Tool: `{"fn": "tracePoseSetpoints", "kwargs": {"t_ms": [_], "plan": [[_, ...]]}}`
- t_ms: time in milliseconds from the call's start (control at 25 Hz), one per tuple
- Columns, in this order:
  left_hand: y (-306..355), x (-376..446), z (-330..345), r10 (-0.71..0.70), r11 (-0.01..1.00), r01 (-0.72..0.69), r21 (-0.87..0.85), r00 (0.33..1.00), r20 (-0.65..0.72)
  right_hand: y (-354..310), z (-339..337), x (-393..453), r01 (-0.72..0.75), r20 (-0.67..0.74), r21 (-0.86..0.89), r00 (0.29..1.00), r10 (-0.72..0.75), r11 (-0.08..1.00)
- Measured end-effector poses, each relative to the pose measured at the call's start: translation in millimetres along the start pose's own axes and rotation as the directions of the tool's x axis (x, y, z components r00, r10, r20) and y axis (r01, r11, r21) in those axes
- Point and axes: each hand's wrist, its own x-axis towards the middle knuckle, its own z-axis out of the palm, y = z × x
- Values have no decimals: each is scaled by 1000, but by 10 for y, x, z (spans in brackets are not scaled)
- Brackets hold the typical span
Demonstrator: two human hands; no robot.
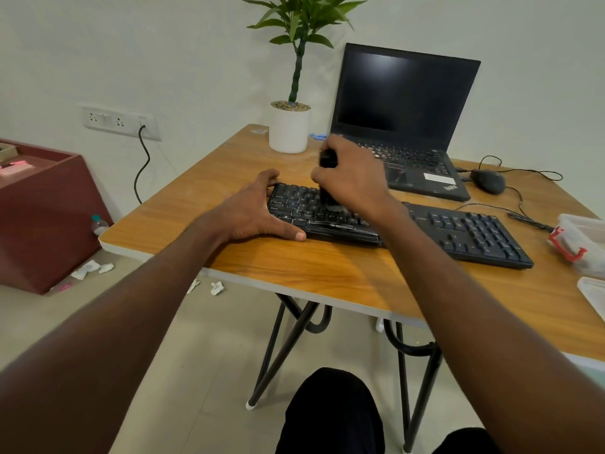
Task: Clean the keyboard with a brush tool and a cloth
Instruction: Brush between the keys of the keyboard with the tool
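Head view: right hand (352, 178) fingers gripped the brush tool (328, 162), brushing keyboard (465, 231) keys below; left hand (258, 208) fingers spread, steadying. Cloth wiping probably came next.

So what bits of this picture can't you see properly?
Head view only:
- Brush tool: blurred, mostly wrapped by the right hand; bristles unclear.
- Keyboard: its middle is hidden under the right wrist; key letters too small.
- Plastic box: cut off by the right edge.
- Blue item behind the plant pot: mostly hidden.
- Cloth: none recognisable.
- Left hand: its fingertips hidden at the keyboard's end.
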Motion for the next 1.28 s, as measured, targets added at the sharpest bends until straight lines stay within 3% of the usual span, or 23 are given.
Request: {"fn": "tracePoseSetpoints", "kwargs": {"t_ms": [80,160,200,360,440,520,560,640,720,800,880,1000,1120,1200,1280], "plan": [[-3,0,3,6,1000,-6,-7,1000,-8,-236,159,131,-56,70,256,997,39,965],[-14,4,5,12,1000,-12,-12,1000,-13,-394,280,220,-194,173,544,978,117,816],[-18,5,3,11,1000,-12,-13,1000,-15,-416,328,241,-214,184,594,974,128,775],[-34,18,-2,-8,1000,8,-16,1000,-5,-267,308,197,-94,95,405,994,61,909],[-31,20,5,-11,1000,11,-22,1000,-6,-156,156,206,-28,75,121,997,19,992],[-31,23,6,-19,1000,19,-19,1000,-5,-130,27,217,-30,99,-167,994,46,986],[-27,24,4,-24,1000,24,-16,1000,-3,-142,2,225,-27,99,-227,994,51,974],[-18,8,7,-23,1000,23,-14,1000,-7,-211,56,220,19,114,-160,994,-1,987],[-2,-12,1,-19,1000,19,-21,1000,-9,-287,161,197,3,121,172,992,-24,985],[24,-18,-4,-22,999,22,-27,1000,0,-275,216,174,-87,95,461,994,48,883],[29,-28,-7,-27,999,27,-34,1000,-1,-183,169,134,-96,67,409,995,75,908],[26,-19,-3,-23,999,23,-30,1000,-5,88,-123,58,-89,68,73,994,84,993],[27,-18,-12,-22,1000,22,-8,1000,0,302,-383,-64,-119,40,-205,991,130,971],[55,-36,-14,-26,1000,26,1,1000,3,324,-391,-122,-77,9,-125,997,79,989],[79,-40,-14,-36,999,36,-6,999,3,326,-347,-166,-53,14,118,999,52,992]]}}
